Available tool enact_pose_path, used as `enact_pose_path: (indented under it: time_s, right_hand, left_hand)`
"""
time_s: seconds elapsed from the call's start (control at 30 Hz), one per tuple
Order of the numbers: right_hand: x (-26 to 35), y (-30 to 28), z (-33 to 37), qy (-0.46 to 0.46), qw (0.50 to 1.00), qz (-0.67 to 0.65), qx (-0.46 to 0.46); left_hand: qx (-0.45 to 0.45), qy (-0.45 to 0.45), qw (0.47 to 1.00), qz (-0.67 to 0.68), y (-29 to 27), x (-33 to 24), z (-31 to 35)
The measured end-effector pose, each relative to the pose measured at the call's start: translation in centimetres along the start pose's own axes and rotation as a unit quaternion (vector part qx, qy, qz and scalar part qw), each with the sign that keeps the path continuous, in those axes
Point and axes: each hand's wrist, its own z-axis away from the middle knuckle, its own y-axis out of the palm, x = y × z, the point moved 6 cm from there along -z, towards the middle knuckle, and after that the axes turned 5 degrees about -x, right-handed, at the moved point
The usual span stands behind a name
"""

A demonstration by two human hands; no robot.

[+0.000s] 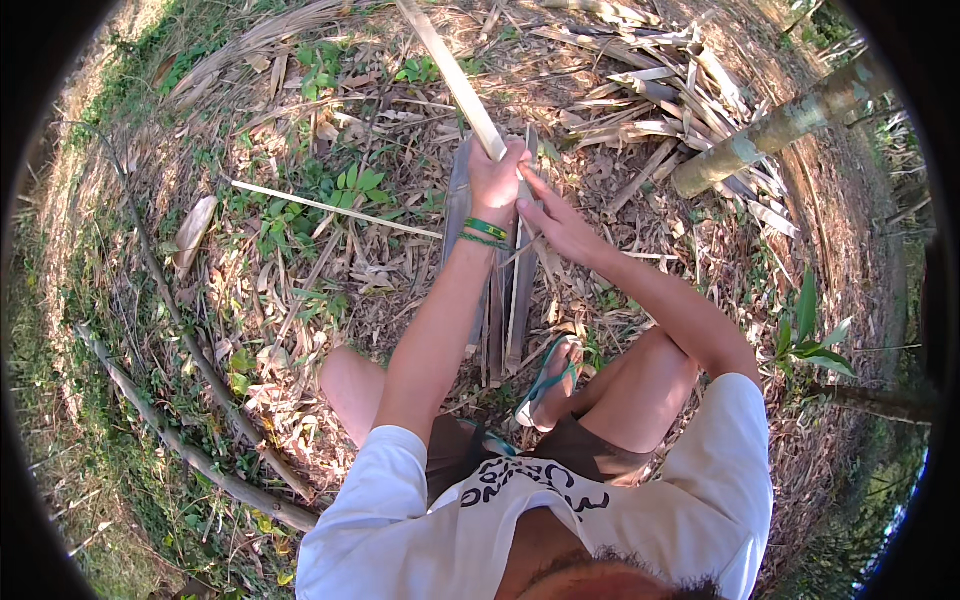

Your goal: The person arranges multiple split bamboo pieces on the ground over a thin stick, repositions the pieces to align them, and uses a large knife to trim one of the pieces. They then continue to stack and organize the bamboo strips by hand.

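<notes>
My left hand, with green bands at its wrist, is closed around a long pale wooden strip. The strip slants up and away to the left from my fist. Beside it, my right hand has its fingers stretched toward the left fist, fingertips close to or touching it; what lies right under them is partly hidden. Below both hands, long grey-brown split slats lie between my legs, pointing away from me.
A pile of dry split stalks lies at the far right, next to a leaning trunk. Another thin pale strip rests on the leaf litter at left. Long branches lie at the lower left. Small green plants grow around.
</notes>
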Motion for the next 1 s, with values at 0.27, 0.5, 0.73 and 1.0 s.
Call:
enact_pose_path:
  time_s: [0.27,0.5,0.73,1.0]
  right_hand:
    - [-2.4,-3.5,3.7,0.140,0.969,0.179,0.097]
    - [-7.7,-16.6,8.3,0.035,0.912,0.378,-0.158]
    - [-18.9,-20.6,25.0,0.260,0.865,0.358,-0.236]
    - [-26.8,-12.3,47.2,0.458,0.821,0.299,-0.166]
  left_hand:
    - [-0.120,-0.020,0.961,-0.247,-16.8,3.0,1.9]
    - [-0.108,0.029,0.815,-0.569,-23.2,9.6,10.0]
    - [-0.037,-0.027,0.807,-0.589,-22.4,16.5,8.7]
    - [0.046,-0.166,0.775,-0.608,-22.7,20.2,9.9]
